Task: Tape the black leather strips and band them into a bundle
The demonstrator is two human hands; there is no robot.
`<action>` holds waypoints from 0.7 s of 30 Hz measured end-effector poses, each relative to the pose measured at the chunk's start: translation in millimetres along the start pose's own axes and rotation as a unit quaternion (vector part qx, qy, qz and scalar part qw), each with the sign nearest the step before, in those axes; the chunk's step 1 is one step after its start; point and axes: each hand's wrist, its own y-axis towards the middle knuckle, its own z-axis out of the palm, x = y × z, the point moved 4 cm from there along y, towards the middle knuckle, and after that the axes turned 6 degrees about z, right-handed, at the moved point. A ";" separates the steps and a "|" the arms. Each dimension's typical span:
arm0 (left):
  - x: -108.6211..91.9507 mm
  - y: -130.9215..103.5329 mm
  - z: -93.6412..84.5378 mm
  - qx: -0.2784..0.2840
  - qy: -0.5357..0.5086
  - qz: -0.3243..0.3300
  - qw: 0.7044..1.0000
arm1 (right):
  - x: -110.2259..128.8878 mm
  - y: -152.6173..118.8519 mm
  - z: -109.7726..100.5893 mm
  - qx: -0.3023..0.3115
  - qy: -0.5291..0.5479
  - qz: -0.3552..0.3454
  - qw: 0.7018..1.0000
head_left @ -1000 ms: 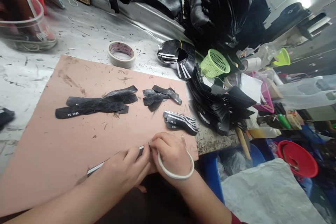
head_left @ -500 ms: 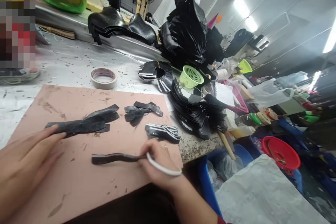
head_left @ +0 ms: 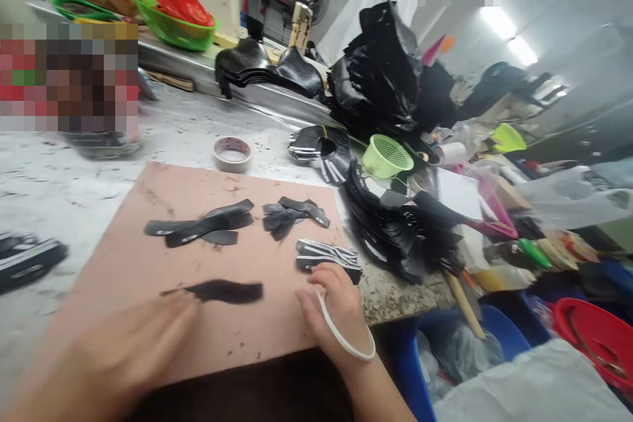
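Right now both hands sit low on the pink board [head_left: 148,191], apart from each other. The left hand [head_left: 123,356] is blurred at about seven o'clock, its fingertips at the near end of a single black strip [head_left: 227,291] lying flat on the board; whether it touches or pinches that strip I cannot tell. The right hand [head_left: 333,306], with a white ring of tape [head_left: 346,339] around the wrist, reaches up toward two o'clock, fingers loose and resting against the small stack of white-striped pieces [head_left: 326,255] near the board's right edge.

Placement seems sorted by kind: long black strips [head_left: 202,227] at eleven o'clock, shorter dark pieces [head_left: 291,212] at one o'clock, striped ones closest to the right hand, each pile apart from the others. Bare board lies between the piles and the hands, so sliding room is good there. At three o'clock the board ends near the table corner, where a fanned black stack [head_left: 395,231] crowds in. A tape roll [head_left: 232,153] sits beyond the board at twelve o'clock.
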 end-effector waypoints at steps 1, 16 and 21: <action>-14.8 3.3 -11.7 -0.005 -0.001 -0.003 1.000 | 7.3 -1.8 5.2 0.034 0.025 0.007 0.999; -62.8 -15.8 -30.8 0.055 -0.021 -0.027 0.998 | 75.1 -10.9 62.9 0.390 0.220 0.165 0.879; -61.6 -16.6 -31.6 0.086 -0.018 0.005 0.996 | 80.8 -15.1 77.8 0.394 0.216 0.218 0.866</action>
